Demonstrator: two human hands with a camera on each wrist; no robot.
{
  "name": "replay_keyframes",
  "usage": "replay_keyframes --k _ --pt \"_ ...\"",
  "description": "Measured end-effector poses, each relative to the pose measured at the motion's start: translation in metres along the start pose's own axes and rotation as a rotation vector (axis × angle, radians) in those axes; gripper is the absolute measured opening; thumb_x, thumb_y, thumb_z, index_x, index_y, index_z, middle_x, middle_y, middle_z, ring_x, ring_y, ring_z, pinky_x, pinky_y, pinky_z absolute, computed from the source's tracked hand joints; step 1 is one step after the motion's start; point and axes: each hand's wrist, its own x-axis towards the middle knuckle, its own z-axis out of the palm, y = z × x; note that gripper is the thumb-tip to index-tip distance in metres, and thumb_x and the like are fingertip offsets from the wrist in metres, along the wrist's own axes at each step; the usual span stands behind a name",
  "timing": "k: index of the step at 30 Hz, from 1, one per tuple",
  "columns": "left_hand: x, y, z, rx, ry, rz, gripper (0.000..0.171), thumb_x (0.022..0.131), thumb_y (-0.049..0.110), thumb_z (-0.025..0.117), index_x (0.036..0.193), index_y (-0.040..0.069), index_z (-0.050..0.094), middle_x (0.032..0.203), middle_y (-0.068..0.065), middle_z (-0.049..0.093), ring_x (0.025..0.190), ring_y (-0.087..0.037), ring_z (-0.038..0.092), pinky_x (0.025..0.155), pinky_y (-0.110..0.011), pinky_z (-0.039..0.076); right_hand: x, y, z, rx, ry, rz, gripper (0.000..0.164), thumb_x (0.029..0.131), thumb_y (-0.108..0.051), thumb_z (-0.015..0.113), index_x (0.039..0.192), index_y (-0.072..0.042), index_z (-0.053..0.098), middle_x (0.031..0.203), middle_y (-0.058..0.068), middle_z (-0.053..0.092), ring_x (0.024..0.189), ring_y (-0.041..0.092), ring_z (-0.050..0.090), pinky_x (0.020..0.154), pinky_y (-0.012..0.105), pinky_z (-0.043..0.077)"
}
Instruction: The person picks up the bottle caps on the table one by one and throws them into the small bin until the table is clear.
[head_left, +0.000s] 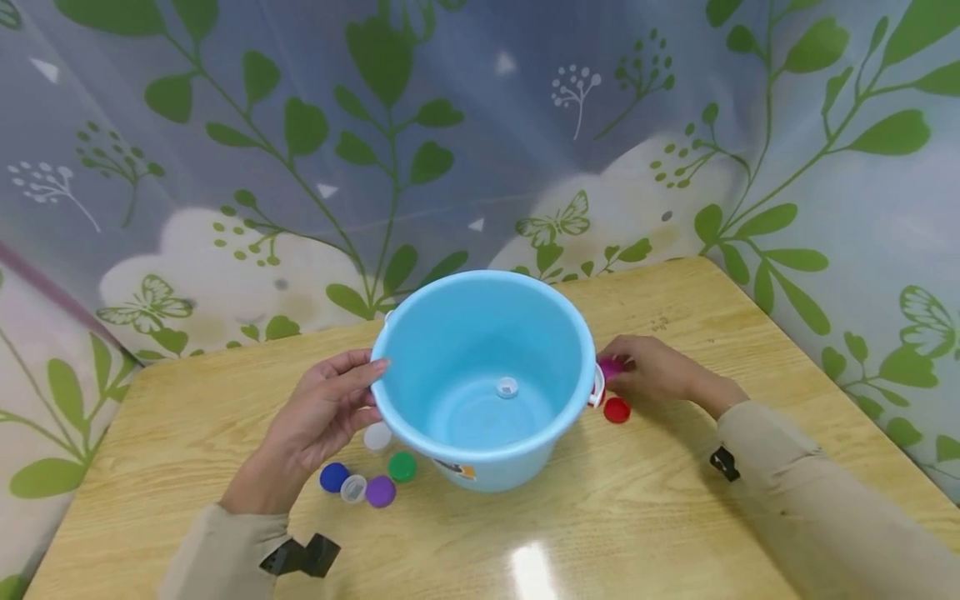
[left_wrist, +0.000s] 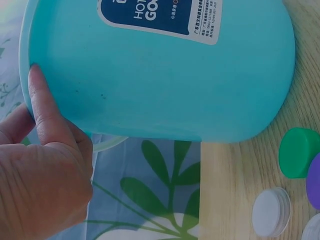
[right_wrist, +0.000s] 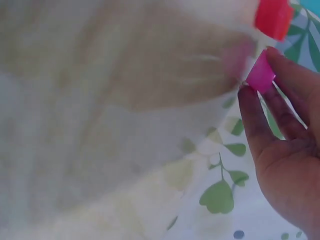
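Observation:
A light blue bucket [head_left: 480, 471] stands on the wooden table, with a white bottle cap [head_left: 507, 387] lying on its floor. My left hand [head_left: 318, 421] grips the bucket's left rim, thumb over the edge and fingers against the outer wall. To the right of the bucket, my right hand [head_left: 660, 371] pinches a magenta bottle cap [right_wrist: 261, 75] between thumb and fingertips. A red cap [head_left: 617, 410] lies just below that hand, and part of another red piece shows behind the white handle joint [head_left: 597, 387].
Left of the bucket lie several caps: blue [head_left: 334, 477], green [head_left: 402, 467], purple [head_left: 381, 492], and white ones [head_left: 377, 436] near them. A leaf-patterned cloth [head_left: 480, 150] hangs behind the table [head_left: 637, 517] and along its sides.

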Motion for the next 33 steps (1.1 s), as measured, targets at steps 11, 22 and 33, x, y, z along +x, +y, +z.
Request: replay_keyframes --k 11,22,33 --pt "0.003 0.004 0.002 -0.002 -0.004 -0.002 0.008 0.094 0.006 0.06 0.102 0.002 0.058 0.078 -0.009 0.063 0.062 -0.015 0.065 0.06 -0.026 0.059 0.0 -0.019 -0.043 -0.016 0.096 -0.006 0.034 0.088 -0.005 0.068 0.119 0.006 0.06 0.111 0.015 0.062 0.101 0.029 0.059 0.087 0.045 0.054" --pt "0.002 0.002 0.001 -0.008 0.008 -0.01 0.008 0.093 0.005 0.062 0.101 0.003 0.059 0.077 -0.009 0.063 0.062 -0.015 0.065 0.059 -0.026 0.059 0.004 -0.057 -0.076 -0.02 0.204 -0.07 0.031 0.089 -0.007 0.068 0.118 0.0 0.062 0.113 0.01 0.062 0.105 0.026 0.059 0.089 0.041 0.054" --pt "0.001 0.002 0.001 0.013 0.022 -0.013 0.012 0.094 0.005 0.061 0.104 0.002 0.056 0.076 -0.009 0.062 0.062 -0.015 0.064 0.06 -0.026 0.059 0.02 -0.121 -0.091 0.003 0.244 -0.26 0.037 0.087 -0.009 0.07 0.123 -0.006 0.062 0.119 0.004 0.061 0.111 0.018 0.055 0.091 0.032 0.052"
